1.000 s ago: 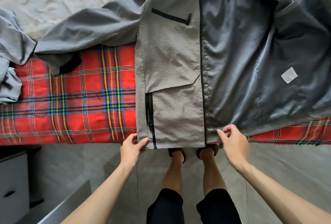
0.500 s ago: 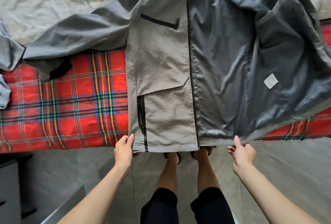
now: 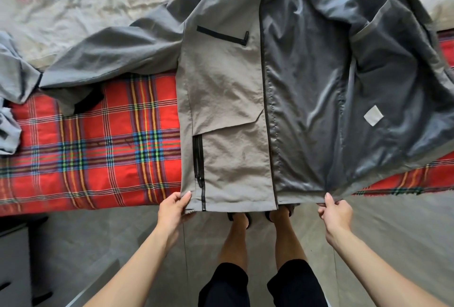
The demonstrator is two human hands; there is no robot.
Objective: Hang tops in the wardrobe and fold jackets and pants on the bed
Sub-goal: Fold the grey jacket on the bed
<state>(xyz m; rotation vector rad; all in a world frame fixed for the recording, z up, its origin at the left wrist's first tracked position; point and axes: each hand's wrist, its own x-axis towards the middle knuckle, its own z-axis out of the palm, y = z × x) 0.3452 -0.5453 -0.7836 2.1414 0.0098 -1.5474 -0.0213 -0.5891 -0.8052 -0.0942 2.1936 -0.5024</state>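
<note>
- The bed (image 3: 98, 159) is carrying the clothes, with a red plaid blanket near and a pale sheet farther back.
- The grey jacket (image 3: 226, 90) is lying across it, left front panel closed, right panel spreading open on dark lining, hem reaching the bed's near edge.
- Another grey garment (image 3: 9, 90) is bunching at the left.
- The left hand (image 3: 173, 211) is pinching the hem's left corner.
- The right hand (image 3: 336, 216) is gripping the open panel's hem, well apart from the left.
- A white label (image 3: 373, 115) is showing on the lining.

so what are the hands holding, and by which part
Both hold the grey jacket by its bottom hem: the left hand at the corner by the zip pocket, the right hand on the opened side.
</note>
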